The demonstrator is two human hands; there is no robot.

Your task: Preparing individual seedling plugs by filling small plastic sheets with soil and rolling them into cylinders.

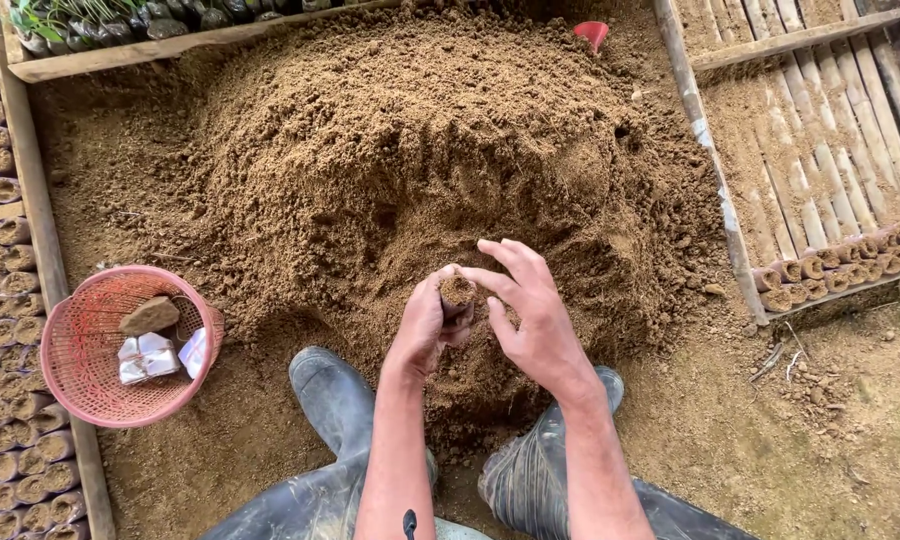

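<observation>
I see L hand point(425, 325) clenched round small soil-filled bag point(457, 293), held over soil heap point(440, 150). R hand point(532, 315) released, fingers spread, thumb at bag rim. Pink basket point(75, 385) to my left w/ white packets point(148, 358).

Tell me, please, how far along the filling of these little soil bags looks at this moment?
Done: many filled bags stand in rows on the left, with a shorter row on the slatted rack at right. In hand: the left hand holds a small bag full of soil, the right hand pinching at its top. Left: folded empty bags wait in the pink basket, and the soil heap is large.
</observation>
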